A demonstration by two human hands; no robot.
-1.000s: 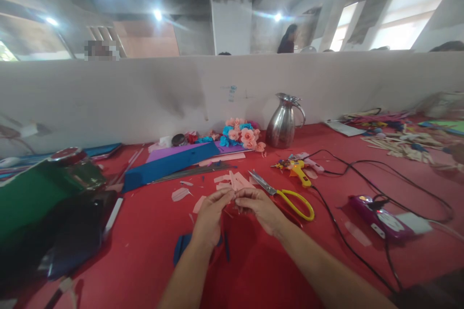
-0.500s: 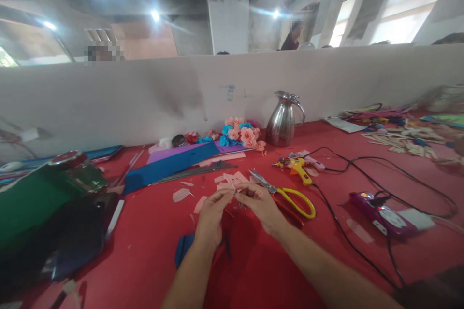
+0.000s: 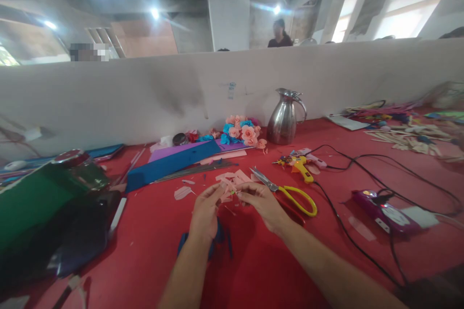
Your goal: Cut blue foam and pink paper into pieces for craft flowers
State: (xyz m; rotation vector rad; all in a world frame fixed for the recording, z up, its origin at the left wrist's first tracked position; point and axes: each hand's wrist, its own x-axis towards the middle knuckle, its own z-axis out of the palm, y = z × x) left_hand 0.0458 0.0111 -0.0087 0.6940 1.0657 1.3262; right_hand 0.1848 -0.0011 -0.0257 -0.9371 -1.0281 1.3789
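The person's left hand [image 3: 205,208] and right hand [image 3: 261,204] pinch, nearly closed, a small pale-pink thin paper piece [image 3: 227,187], which uneven pulling could tear.

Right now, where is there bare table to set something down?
The red table looks mostly bare between the white strip and the blue scraps by your left forearm, and nearer you than those scraps, between left forearm and right forearm. It's crowded just past your left hand and right hand: pink scraps, yellow-handled scissors, yellow glue gun.
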